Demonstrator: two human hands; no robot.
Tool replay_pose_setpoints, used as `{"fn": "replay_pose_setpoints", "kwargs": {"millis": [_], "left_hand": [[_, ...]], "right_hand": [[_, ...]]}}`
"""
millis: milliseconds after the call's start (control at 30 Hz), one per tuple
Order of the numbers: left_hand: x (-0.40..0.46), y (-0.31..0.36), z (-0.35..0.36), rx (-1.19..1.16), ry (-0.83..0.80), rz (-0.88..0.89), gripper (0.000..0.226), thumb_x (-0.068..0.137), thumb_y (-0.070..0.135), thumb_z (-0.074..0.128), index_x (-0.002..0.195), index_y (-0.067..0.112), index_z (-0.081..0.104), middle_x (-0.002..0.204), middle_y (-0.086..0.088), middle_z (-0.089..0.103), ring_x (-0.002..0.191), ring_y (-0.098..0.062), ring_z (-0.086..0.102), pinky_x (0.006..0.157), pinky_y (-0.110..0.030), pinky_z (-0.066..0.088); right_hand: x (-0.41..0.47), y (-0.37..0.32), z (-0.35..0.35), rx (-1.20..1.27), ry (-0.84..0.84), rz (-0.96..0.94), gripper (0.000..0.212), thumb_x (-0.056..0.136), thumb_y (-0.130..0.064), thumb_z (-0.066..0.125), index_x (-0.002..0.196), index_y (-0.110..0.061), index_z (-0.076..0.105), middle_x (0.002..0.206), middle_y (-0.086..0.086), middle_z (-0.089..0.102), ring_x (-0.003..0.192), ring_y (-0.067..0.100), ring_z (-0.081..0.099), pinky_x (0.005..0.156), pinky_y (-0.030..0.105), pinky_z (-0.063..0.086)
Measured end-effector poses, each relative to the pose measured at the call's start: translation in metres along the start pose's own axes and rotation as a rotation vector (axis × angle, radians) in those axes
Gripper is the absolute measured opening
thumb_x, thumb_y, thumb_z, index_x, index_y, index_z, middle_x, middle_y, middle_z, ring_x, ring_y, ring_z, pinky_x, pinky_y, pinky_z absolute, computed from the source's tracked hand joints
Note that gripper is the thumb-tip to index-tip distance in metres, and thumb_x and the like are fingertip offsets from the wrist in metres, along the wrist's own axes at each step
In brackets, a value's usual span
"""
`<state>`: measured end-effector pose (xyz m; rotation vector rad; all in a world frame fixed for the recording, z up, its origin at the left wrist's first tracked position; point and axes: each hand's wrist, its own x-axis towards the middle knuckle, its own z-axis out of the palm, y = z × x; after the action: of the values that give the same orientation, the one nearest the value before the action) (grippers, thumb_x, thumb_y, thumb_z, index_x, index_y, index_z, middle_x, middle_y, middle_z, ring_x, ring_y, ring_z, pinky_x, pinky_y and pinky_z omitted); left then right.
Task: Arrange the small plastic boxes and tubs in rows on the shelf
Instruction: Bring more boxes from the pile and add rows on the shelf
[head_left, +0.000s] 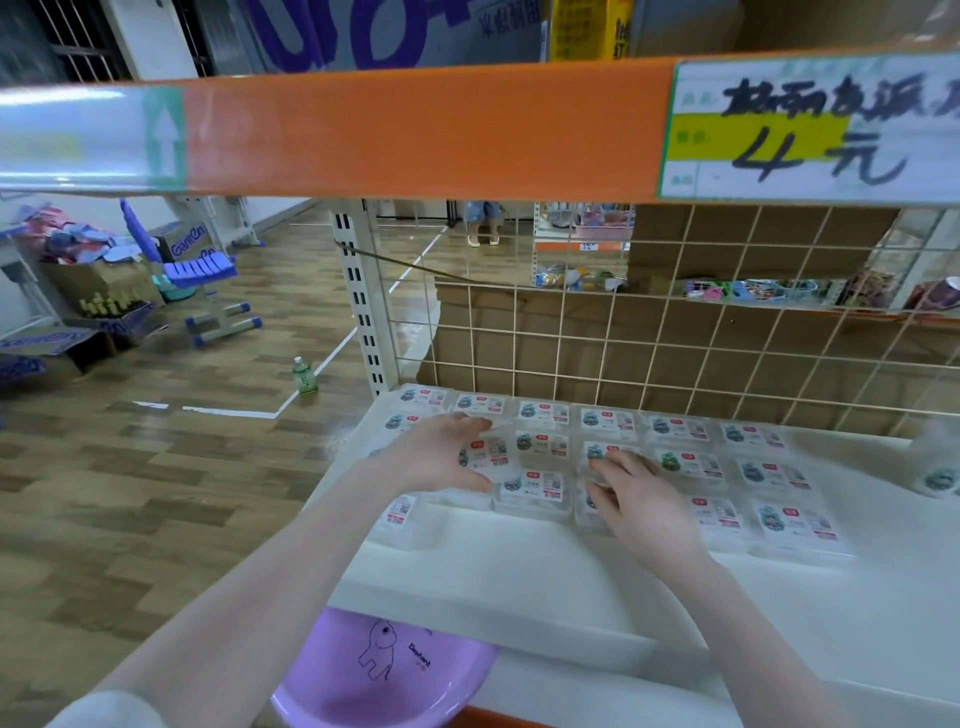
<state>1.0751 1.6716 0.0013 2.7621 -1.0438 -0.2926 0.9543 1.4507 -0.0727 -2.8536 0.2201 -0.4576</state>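
Observation:
Several small clear plastic boxes with printed labels lie flat in three rows on the white shelf (519, 582). My left hand (441, 457) lies over the left end of the rows, thumb and fingers spread around a box (488, 453) in the middle row. My right hand (641, 499) rests with straight fingers on boxes (602, 451) near the middle of the rows. Between my hands sits a front-row box (535, 488). A round tub (940, 475) is blurred at the far right edge.
A wire grid back panel (675, 332) closes the shelf behind the boxes. An orange shelf beam (415, 130) with a price card hangs overhead. A purple basin (384, 670) sits below the shelf front. A green bottle (304, 375) stands on the wooden floor.

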Motion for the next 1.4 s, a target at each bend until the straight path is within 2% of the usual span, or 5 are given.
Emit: {"fn": "replay_pose_setpoints", "kwargs": {"millis": [200,633,933,1200,1400], "left_hand": [[0.001,0.004,-0.004,0.107,0.011,0.051,0.071,0.077,0.042,0.066,0.139,0.020,0.040,0.129,-0.001,0.044,0.116,-0.019,0.043,0.091,-0.034,0.043],[-0.047,0.000,0.009,0.118,0.048,0.191,0.070,0.081,0.037,0.064,0.143,0.022,0.037,0.140,0.005,0.043,0.127,-0.011,0.037,0.102,-0.024,0.032],[-0.052,-0.004,0.028,0.083,0.046,0.151,0.070,0.080,0.035,0.063,0.143,0.021,0.036,0.139,0.003,0.036,0.124,-0.013,0.036,0.101,-0.029,0.035],[-0.057,-0.012,0.038,0.127,0.040,0.175,0.064,0.082,0.035,0.060,0.141,0.021,0.040,0.139,0.007,0.039,0.125,-0.011,0.036,0.094,-0.025,0.040],[-0.060,-0.021,0.042,0.128,0.072,0.216,0.055,0.088,0.038,0.056,0.138,0.021,0.043,0.139,0.009,0.039,0.125,-0.011,0.039,0.098,-0.031,0.039]], "right_hand": [[-0.002,-0.001,0.000,-0.037,0.021,-0.002,0.034,0.096,-0.034,0.046,0.122,-0.018,0.059,0.124,-0.003,0.055,0.117,0.017,0.049,0.081,0.030,0.047],[0.000,-0.001,0.002,-0.062,-0.012,0.009,0.037,0.098,-0.034,0.039,0.129,-0.019,0.053,0.131,-0.005,0.050,0.125,0.014,0.041,0.088,0.028,0.044],[0.001,-0.003,0.002,-0.061,-0.025,0.016,0.036,0.098,-0.032,0.040,0.128,-0.018,0.053,0.131,-0.003,0.050,0.123,0.017,0.042,0.090,0.031,0.043],[0.003,-0.005,-0.002,-0.097,-0.057,0.011,0.037,0.099,-0.032,0.037,0.131,-0.019,0.050,0.133,-0.003,0.049,0.123,0.016,0.042,0.094,0.028,0.039],[0.001,-0.011,-0.008,-0.101,-0.075,0.043,0.036,0.099,-0.031,0.038,0.131,-0.020,0.051,0.133,-0.003,0.048,0.123,0.017,0.042,0.095,0.029,0.037]]}}
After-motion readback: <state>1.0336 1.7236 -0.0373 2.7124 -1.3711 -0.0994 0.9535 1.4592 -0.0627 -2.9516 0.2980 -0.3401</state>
